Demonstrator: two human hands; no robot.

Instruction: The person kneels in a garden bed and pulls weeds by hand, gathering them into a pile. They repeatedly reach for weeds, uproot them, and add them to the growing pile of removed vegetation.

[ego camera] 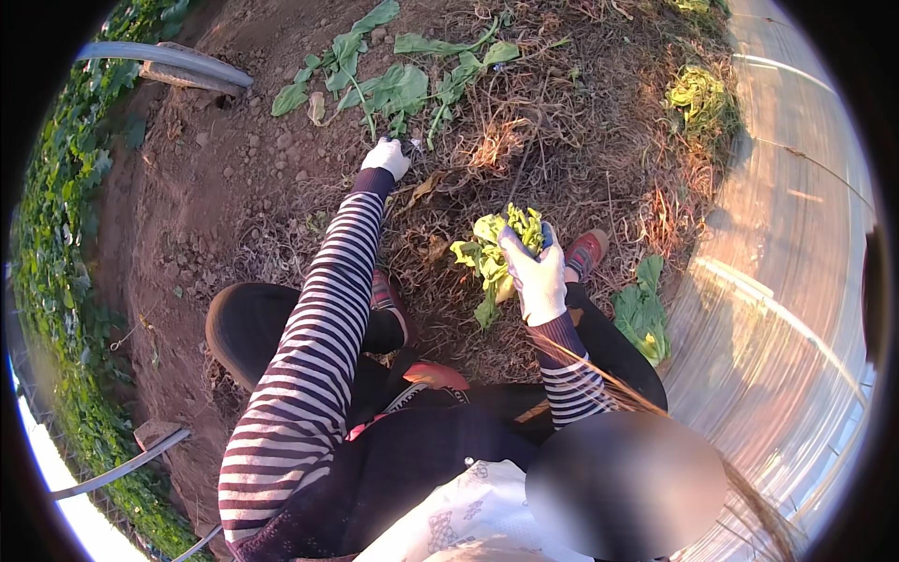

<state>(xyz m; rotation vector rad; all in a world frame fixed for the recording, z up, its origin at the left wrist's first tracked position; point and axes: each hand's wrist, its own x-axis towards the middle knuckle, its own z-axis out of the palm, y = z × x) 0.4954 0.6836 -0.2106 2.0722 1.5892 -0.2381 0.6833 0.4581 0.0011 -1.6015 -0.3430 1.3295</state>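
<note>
My right hand [539, 277], in a white work glove with a darker palm side, is closed around a bunch of yellow-green leaves and stems [486, 246]. A greener leaf hangs from its lower end, above the ground between my feet. Stretched far forward, my gloved left hand [388, 159] is at the lower stems of green leafy plants [397, 88]. Their broad leaves spread over the soil beyond it. The left fingertips are turned away and partly hidden, so a grip on a stem cannot be made out.
Dry stalks and plant litter [520, 140] cover the ground ahead. A loose green leafy bunch [642, 312] lies right of my knee, and a yellowed clump [695, 95] farther off. Plastic sheeting [765, 232] walls the right side. Bare soil [189, 232], metal hoops [168, 60] and dense vines [53, 246] are left.
</note>
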